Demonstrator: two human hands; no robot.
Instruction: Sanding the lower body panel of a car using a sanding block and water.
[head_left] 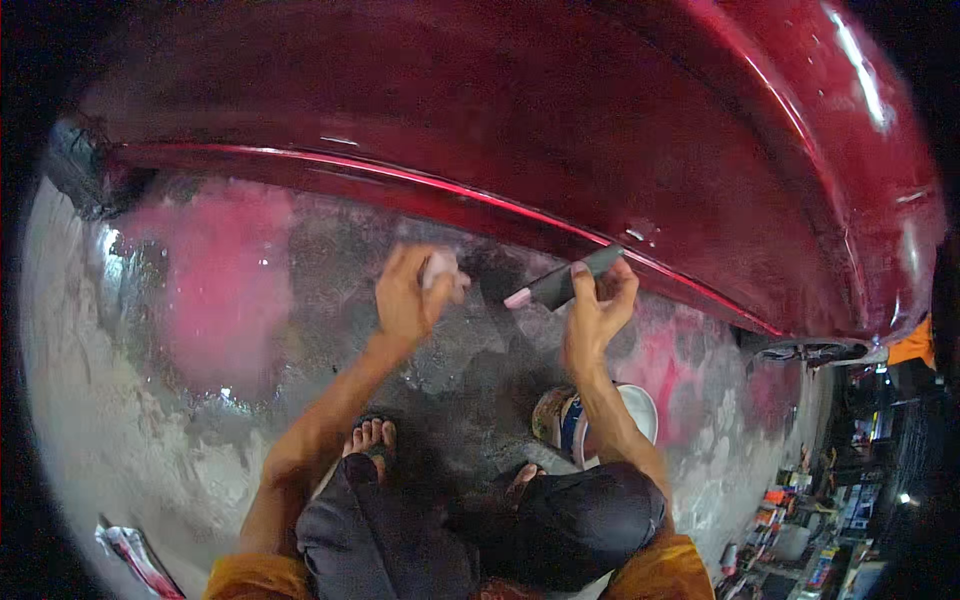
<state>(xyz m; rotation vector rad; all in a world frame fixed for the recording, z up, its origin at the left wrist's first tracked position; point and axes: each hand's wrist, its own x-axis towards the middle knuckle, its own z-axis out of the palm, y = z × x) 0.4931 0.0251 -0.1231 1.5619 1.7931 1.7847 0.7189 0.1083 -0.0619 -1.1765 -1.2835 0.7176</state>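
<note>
The person squats on a wet concrete floor (200, 400) beside the lower edge of a dark red car body (600, 120). The left hand (410, 295) is closed around a small pale wad, perhaps a cloth (442, 268), held near the bottom of the panel. The right hand (597, 310) pinches a dark flat block with a pink end (562, 284) between thumb and fingers, its upper end touching the red sill. Just below the right forearm a white bowl (640, 405) stands on the floor, next to the person's knee. Pink stains spread over the floor to the left and right. A crumpled wrapper (130, 555) lies at the lower left.
</note>
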